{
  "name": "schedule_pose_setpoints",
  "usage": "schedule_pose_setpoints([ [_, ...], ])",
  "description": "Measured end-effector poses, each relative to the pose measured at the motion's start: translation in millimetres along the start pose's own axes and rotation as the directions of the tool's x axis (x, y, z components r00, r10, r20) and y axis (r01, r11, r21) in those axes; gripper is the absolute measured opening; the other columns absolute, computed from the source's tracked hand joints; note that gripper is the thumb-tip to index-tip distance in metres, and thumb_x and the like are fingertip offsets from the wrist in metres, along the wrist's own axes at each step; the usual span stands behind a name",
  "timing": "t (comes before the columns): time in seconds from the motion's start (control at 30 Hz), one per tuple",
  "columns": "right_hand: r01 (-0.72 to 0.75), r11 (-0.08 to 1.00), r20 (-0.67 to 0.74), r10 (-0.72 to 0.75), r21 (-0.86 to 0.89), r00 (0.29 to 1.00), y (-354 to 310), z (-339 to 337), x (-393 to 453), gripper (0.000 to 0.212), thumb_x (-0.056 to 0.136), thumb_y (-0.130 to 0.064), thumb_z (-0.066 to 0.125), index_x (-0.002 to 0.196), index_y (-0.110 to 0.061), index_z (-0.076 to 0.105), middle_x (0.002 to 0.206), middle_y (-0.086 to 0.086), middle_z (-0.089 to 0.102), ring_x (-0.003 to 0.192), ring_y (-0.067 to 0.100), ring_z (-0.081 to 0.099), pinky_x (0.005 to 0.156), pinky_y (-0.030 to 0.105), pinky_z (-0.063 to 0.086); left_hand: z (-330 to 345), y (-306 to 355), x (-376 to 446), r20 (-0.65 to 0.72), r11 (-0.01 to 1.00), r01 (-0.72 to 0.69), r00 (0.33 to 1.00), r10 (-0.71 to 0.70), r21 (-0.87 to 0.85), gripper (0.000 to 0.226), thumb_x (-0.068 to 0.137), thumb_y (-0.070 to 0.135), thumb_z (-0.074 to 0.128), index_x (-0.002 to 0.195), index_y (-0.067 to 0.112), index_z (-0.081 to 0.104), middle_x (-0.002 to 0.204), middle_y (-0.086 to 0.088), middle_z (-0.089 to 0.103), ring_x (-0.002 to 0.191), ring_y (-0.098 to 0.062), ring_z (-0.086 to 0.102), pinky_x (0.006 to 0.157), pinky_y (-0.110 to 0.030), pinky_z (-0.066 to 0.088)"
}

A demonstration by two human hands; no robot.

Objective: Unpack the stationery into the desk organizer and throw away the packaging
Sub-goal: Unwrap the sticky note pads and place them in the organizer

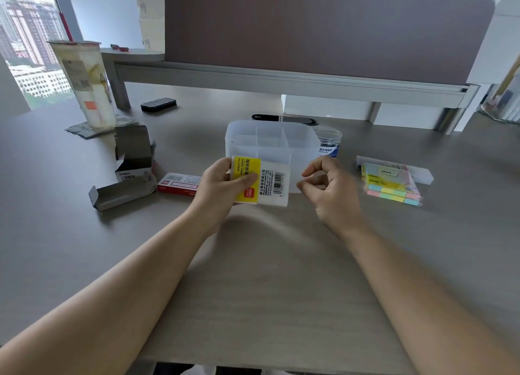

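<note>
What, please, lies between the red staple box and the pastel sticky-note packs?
In the head view, the left hand holding the yellow index-tab packet, then the right hand.

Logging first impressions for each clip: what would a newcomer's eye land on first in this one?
The bright yellow index tab packet at mid-frame, pinched in the left hand just in front of the translucent desk organizer, while the right hand hovers beside it with loosely curled fingers, holding nothing. Next come the pastel sticky notes on the desk to the right and the opened grey cardboard boxes to the left.
</note>
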State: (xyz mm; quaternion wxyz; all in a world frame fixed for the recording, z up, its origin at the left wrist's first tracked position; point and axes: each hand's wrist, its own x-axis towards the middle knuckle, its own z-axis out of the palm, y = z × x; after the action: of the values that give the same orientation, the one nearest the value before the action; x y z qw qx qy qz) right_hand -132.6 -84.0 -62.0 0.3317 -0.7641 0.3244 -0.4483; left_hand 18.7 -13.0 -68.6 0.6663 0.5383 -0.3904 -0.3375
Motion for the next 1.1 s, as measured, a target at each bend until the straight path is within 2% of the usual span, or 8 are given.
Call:
schedule_pose_setpoints([
  [0.1, 0.052, 0.997, 0.008, -0.052, -0.053, 0.999, 0, -1, -1, 0.019, 0.079, 0.003, 0.054, 0.075, -0.013, 0.062, 0.086, -0.011, 0.045, 0.075, 0.000, 0.053, 0.066, 0.004, 0.042, 0, 0, 0, 0.003, 0.999, 0.000, 1.000, 0.000, -0.045, 0.015, 0.081, 0.004, 0.057, 0.083, 0.019, 0.057, 0.082, 0.002, 0.067, 0.067, -0.006, 0.068, 0.062, -0.022, 0.058],
  [0.27, -0.080, 0.996, 0.088, 0.076, 0.046, 0.993, -1, 1, 1, 0.014, 0.082, -0.011, 0.059, 0.093, -0.006, 0.065, 0.102, 0.003, 0.054, 0.092, 0.013, 0.054, 0.082, 0.024, 0.044, -1, 0, 0, 0.064, 0.996, -0.022, 0.998, 0.027, -0.087, 0.018, 0.080, -0.001, 0.055, 0.084, 0.017, 0.055, 0.086, 0.000, 0.066, 0.070, -0.007, 0.068, 0.064, -0.024, 0.058],
  [0.4, -0.219, 0.953, 0.208, 0.175, 0.211, 0.962, -3, 0, 0, 0.016, 0.082, -0.012, 0.060, 0.093, -0.001, 0.064, 0.090, 0.008, 0.063, 0.076, 0.008, 0.057, 0.068, 0.008, 0.044, 0, -1, -2, 0.147, 0.996, 0.001, 0.989, 0.012, -0.087, 0.017, 0.078, -0.002, 0.055, 0.084, 0.014, 0.054, 0.086, -0.003, 0.065, 0.069, -0.008, 0.068, 0.064, -0.027, 0.058],
  [0.67, -0.304, 0.911, 0.248, 0.237, 0.280, 0.939, -3, -1, -1, 0.010, 0.078, -0.009, 0.062, 0.072, -0.016, 0.065, 0.080, 0.002, 0.066, 0.072, 0.006, 0.061, 0.075, 0.017, 0.050, 3, -1, -3, 0.132, 0.998, 0.003, 0.991, 0.005, -0.056, 0.016, 0.080, -0.004, 0.055, 0.087, 0.011, 0.056, 0.087, -0.006, 0.065, 0.074, -0.014, 0.067, 0.066, -0.028, 0.057],
  [0.83, -0.350, 0.874, 0.227, 0.285, 0.339, 0.931, -4, -1, -1, 0.007, 0.076, -0.010, 0.063, 0.071, -0.013, 0.064, 0.086, 0.011, 0.065, 0.074, 0.016, 0.058, 0.079, 0.027, 0.048, 1, 2, -2, 0.091, 0.999, -0.013, 0.996, 0.018, -0.049, 0.019, 0.080, -0.002, 0.055, 0.086, 0.015, 0.058, 0.085, -0.001, 0.066, 0.064, -0.005, 0.068, 0.058, -0.021, 0.057],
  [0.9, -0.364, 0.855, 0.200, 0.309, 0.370, 0.930, -4, -1, 0, 0.010, 0.076, -0.010, 0.063, 0.068, -0.015, 0.062, 0.080, 0.009, 0.065, 0.073, 0.017, 0.054, 0.072, 0.023, 0.047, -1, 3, -2, 0.059, 0.999, -0.026, 0.998, 0.029, -0.048, 0.019, 0.080, -0.002, 0.055, 0.084, 0.017, 0.058, 0.083, 0.001, 0.066, 0.063, -0.004, 0.068, 0.056, -0.018, 0.056],
  [1.0, -0.309, 0.905, 0.089, 0.296, 0.294, 0.951, -4, -5, 2, 0.009, 0.077, -0.013, 0.064, 0.069, -0.015, 0.063, 0.060, -0.006, 0.061, 0.050, -0.002, 0.049, 0.049, 0.008, 0.039, -6, 5, -3, 0.009, 0.999, -0.043, 0.999, 0.043, -0.022, 0.017, 0.081, -0.001, 0.056, 0.083, 0.016, 0.057, 0.081, 0.001, 0.066, 0.064, -0.005, 0.067, 0.057, -0.018, 0.056],
  [1.1, -0.271, 0.922, 0.033, 0.273, 0.278, 0.961, -4, -12, 4, 0.006, 0.080, -0.009, 0.062, 0.077, -0.004, 0.063, 0.030, -0.012, 0.044, 0.028, 0.001, 0.034, 0.035, 0.010, 0.028, -12, 7, -4, -0.042, 0.999, -0.048, 0.998, 0.048, -0.003, 0.015, 0.081, -0.001, 0.055, 0.081, 0.014, 0.055, 0.081, -0.002, 0.064, 0.072, -0.011, 0.064, 0.061, -0.019, 0.055],
])
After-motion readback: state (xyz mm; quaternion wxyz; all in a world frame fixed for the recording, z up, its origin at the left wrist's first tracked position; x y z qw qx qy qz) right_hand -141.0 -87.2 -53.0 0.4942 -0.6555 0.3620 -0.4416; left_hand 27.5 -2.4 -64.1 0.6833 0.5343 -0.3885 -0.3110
